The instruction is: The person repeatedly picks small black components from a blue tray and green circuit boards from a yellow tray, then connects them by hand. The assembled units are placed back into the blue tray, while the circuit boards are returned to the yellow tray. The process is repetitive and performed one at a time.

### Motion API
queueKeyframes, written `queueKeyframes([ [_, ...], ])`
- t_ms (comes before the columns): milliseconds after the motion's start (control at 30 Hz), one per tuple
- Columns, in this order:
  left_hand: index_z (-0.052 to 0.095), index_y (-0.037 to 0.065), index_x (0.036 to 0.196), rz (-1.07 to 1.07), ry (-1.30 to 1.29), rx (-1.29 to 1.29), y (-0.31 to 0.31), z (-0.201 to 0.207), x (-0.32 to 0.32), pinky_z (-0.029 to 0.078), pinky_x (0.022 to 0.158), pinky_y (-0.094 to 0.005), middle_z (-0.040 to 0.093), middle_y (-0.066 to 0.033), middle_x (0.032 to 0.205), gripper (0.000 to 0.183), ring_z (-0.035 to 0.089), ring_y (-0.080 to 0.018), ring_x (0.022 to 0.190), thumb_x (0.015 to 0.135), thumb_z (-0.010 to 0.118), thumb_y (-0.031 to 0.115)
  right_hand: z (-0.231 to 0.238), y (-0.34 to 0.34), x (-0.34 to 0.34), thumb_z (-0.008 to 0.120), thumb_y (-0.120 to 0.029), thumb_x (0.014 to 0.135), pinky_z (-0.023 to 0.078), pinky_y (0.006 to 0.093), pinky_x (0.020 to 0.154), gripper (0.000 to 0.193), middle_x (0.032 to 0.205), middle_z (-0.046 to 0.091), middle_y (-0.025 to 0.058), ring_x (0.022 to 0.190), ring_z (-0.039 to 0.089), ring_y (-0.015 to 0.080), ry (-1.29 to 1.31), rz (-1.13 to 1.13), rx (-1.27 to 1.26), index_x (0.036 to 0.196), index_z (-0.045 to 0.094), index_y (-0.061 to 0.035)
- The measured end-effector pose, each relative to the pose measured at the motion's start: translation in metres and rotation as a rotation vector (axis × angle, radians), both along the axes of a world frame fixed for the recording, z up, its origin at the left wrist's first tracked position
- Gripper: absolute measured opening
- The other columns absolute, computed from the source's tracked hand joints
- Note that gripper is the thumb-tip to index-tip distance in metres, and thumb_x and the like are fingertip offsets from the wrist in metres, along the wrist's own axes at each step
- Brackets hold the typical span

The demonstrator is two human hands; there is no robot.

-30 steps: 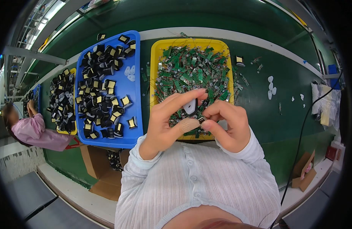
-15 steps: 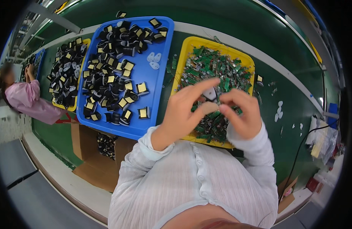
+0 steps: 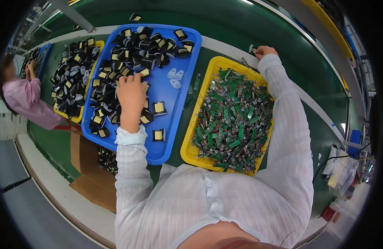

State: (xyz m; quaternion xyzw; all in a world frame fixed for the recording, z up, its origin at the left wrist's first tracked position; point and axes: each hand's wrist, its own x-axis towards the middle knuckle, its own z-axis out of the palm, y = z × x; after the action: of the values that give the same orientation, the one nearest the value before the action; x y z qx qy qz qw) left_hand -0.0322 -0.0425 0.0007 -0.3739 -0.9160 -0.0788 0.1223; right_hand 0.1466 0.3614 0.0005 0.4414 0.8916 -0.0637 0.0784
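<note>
My left hand (image 3: 131, 95) is over the blue tray (image 3: 164, 147), its fingers bent down into a pile of small black plastic parts with yellow pads. One such part (image 3: 144, 72) shows at its fingertips, which are partly hidden. Stretched away from me, my right hand (image 3: 266, 51) is closed with its fingertips at a small black and white part (image 3: 252, 50), beside the pale rail on the far side. Nearer me lies the yellow tray (image 3: 190, 154), heaped with green circuit boards (image 3: 233, 120) and thin wires.
Three pale, flat plastic pieces (image 3: 175, 78) lie in the blue tray. A second yellow tray (image 3: 75, 118) of black parts stands further left, near a co-worker in pink (image 3: 29, 99). Below the blue tray is an open cardboard box (image 3: 90, 186). Plastic bags (image 3: 341, 170) lie far right.
My hands have parted from above the yellow tray. The left has moved left onto the parts in the blue tray; the right has reached far forward with a part. The view has shifted slightly.
</note>
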Motion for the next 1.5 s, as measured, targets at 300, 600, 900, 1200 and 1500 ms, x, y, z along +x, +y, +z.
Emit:
queueKeyframes([
  [300,0.06,0.004,0.088,-0.128,-0.104,0.425,-0.005,0.071,0.055,0.04,0.065,-0.0331,0.053,-0.006,0.076,0.023,0.048,-0.0241,0.072,0.069,0.067,0.015,0.064,-0.09,0.059,0.064,-0.02,0.073,0.044,0.0356,0.073,0.019,0.08,0.063,0.0081,0.08,0.058,0.024,0.541,0.606,-0.158,0.087,0.062,-0.0064],
  [600,0.054,-0.001,0.091,-0.082,-0.664,0.952,-0.021,0.072,0.148,0.041,0.064,-0.0218,0.055,-0.0033,0.08,0.018,0.051,-0.0097,0.07,0.075,0.062,0.002,0.032,-0.184,0.089,0.067,-0.025,0.068,0.041,0.0372,0.073,0.021,0.079,0.053,0.0074,0.085,0.049,0.0261,0.375,0.575,0.053,0.076,0.058,-0.0075],
  [900,0.052,-0.002,0.099,-0.264,-0.864,1.053,-0.014,0.074,0.206,0.043,0.069,-0.024,0.054,-0.005,0.088,0.027,0.052,-0.0117,0.076,0.075,0.063,0.004,0.043,-0.185,0.104,0.055,-0.015,0.079,0.042,0.0315,0.067,0.014,0.08,0.053,0.0081,0.074,0.052,0.0189,0.793,0.603,-0.288,0.085,0.052,-0.0028],
  [1200,0.045,-0.001,0.109,-0.482,-0.963,0.878,-0.002,0.082,0.211,0.037,0.078,-0.0217,0.05,-0.0059,0.1,0.027,0.047,-0.0098,0.088,0.085,0.053,0.009,0.1,-0.238,0.137,0.046,-0.015,0.087,0.039,0.0187,0.046,0.014,0.075,0.046,0.0016,0.059,0.046,0.0053,0.986,0.118,-1.09,0.095,0.046,-0.0028],
  [1500,0.053,-0.001,0.097,-0.733,-1.087,0.867,0.008,0.087,0.198,0.043,0.072,-0.0254,0.052,-0.0093,0.097,0.024,0.052,-0.0161,0.083,0.076,0.062,0.007,0.112,-0.301,0.153,0.053,-0.002,0.081,0.049,0.0205,0.052,0.012,0.083,0.055,0.0078,0.069,0.054,0.0096,1.414,0.081,-0.861,0.093,0.051,0.0017],
])
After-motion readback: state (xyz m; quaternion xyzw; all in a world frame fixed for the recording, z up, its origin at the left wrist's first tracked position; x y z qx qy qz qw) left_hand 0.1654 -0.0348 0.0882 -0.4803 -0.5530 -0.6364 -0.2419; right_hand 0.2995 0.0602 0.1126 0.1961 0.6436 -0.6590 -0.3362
